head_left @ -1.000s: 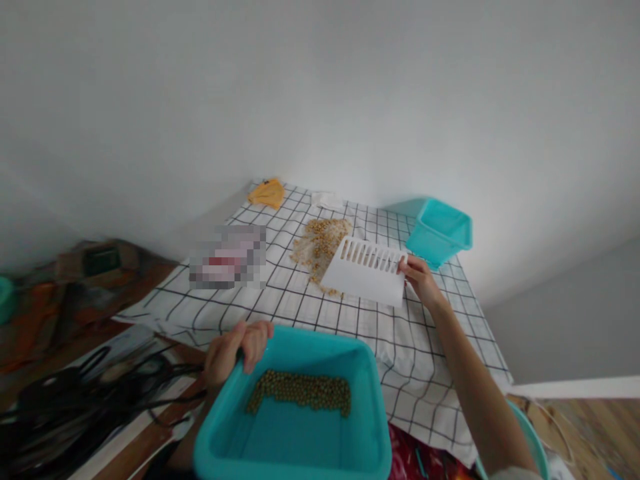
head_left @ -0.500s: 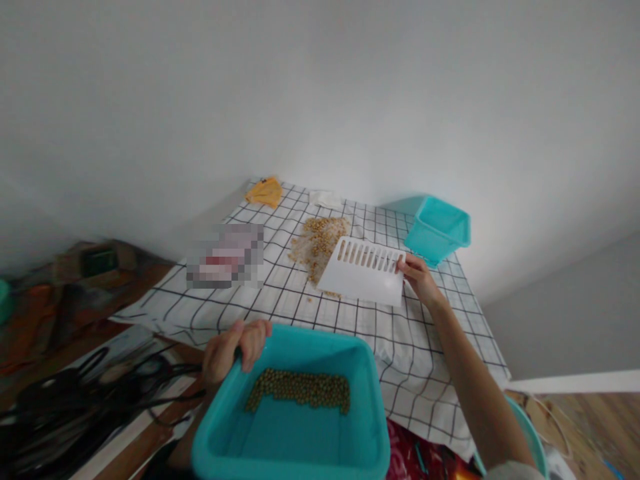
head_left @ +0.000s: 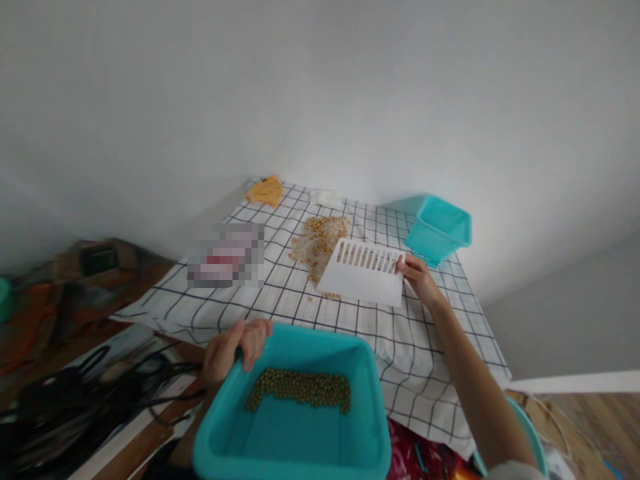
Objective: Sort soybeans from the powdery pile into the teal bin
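My left hand [head_left: 239, 350] grips the far left corner of the rim of a turquoise plastic basin [head_left: 310, 437], fingers curled over the edge. A band of small, round, soybean-like beans [head_left: 305, 388] lies along the basin's far side. My right hand [head_left: 420, 277] pinches the right edge of a white slotted plastic scoop [head_left: 365, 283], its slots toward the back. The scoop is low over the table, and its left edge is beside a spread pile of yellow beans mixed with paler bits [head_left: 320, 237]. Part of the pile is hidden behind the scoop.
The table wears a white cloth with black checks [head_left: 280, 293]. At the back are a yellow cloth [head_left: 267, 192], a white folded item [head_left: 325, 198] and a smaller turquoise bin [head_left: 443, 227]. A blurred-out package [head_left: 227, 257] lies left. Black cables [head_left: 75, 400] clutter the lower left.
Almost nothing differs. Both hands keep their hold on the basin and the scoop; the view has shifted very slightly.
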Demonstrator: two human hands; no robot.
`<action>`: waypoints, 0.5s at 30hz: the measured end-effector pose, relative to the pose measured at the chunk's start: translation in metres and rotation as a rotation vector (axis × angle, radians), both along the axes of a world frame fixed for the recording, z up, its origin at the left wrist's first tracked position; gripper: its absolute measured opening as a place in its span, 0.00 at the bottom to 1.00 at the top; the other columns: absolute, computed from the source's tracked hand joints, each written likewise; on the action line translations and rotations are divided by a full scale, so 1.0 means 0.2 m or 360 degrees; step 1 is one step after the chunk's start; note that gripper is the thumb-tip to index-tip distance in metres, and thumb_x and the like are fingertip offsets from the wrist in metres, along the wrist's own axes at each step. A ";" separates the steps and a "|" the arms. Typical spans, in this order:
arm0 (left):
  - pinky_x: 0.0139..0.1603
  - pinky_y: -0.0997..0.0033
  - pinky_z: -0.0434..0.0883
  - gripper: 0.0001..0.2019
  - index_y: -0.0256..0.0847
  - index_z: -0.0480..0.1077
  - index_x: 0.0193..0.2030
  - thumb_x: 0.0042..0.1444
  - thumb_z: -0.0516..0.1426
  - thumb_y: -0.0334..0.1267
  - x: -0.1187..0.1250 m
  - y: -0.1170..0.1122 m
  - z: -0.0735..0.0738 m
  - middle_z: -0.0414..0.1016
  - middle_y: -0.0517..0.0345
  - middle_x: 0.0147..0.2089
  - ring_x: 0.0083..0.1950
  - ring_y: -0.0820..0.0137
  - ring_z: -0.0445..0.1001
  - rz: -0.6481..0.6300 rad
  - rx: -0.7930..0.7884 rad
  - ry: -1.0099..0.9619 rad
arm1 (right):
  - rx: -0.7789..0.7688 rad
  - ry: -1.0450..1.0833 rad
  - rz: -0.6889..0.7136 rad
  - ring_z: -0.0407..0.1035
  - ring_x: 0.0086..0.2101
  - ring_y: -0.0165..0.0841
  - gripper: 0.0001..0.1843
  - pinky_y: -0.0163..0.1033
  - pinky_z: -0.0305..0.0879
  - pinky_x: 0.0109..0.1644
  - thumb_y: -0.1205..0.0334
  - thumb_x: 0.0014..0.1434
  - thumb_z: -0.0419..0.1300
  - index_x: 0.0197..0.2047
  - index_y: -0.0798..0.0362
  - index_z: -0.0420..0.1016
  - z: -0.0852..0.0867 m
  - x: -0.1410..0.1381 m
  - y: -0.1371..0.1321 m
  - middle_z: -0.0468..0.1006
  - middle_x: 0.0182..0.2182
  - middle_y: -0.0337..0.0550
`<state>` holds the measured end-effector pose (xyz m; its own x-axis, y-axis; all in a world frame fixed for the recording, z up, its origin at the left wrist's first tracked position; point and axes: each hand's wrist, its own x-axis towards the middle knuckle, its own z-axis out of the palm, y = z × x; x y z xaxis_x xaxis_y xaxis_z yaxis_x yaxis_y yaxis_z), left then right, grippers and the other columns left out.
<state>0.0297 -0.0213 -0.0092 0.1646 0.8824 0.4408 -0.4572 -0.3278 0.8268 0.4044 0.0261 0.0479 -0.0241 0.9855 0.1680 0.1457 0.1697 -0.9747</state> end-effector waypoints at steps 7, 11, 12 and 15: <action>0.36 0.59 0.58 0.32 0.41 0.58 0.11 0.70 0.41 0.37 0.01 -0.01 0.01 0.57 0.62 0.10 0.16 0.71 0.56 0.0029 -0.0018 -0.0006 | 0.0028 -0.0018 0.0042 0.58 0.27 0.33 0.17 0.37 0.55 0.28 0.47 0.53 0.64 0.24 0.50 0.69 0.01 0.00 0.00 0.64 0.24 0.38; 0.36 0.59 0.58 0.32 0.42 0.57 0.11 0.70 0.41 0.37 0.01 -0.01 0.02 0.56 0.62 0.09 0.16 0.71 0.55 0.0055 -0.0037 -0.0002 | 0.0013 -0.0047 0.0034 0.58 0.27 0.33 0.19 0.37 0.55 0.28 0.45 0.52 0.64 0.23 0.50 0.68 0.01 0.00 0.00 0.65 0.23 0.38; 0.36 0.59 0.58 0.32 0.42 0.57 0.11 0.70 0.41 0.38 0.01 -0.01 0.02 0.56 0.62 0.09 0.16 0.70 0.56 0.0052 -0.0031 0.0006 | 0.0012 -0.0051 0.0033 0.58 0.27 0.33 0.19 0.37 0.55 0.28 0.45 0.52 0.64 0.23 0.50 0.68 0.01 0.00 0.00 0.65 0.23 0.38; 0.36 0.59 0.59 0.32 0.42 0.58 0.10 0.70 0.41 0.39 0.01 -0.01 0.02 0.57 0.62 0.09 0.16 0.70 0.56 0.0058 -0.0022 0.0044 | 0.0023 -0.0062 0.0039 0.58 0.27 0.33 0.19 0.37 0.54 0.28 0.44 0.52 0.64 0.23 0.50 0.68 0.00 0.00 0.00 0.64 0.23 0.38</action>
<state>0.0307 -0.0234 -0.0050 0.1444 0.8941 0.4241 -0.4220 -0.3320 0.8436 0.4049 0.0262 0.0483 -0.0551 0.9820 0.1807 0.1789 0.1877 -0.9658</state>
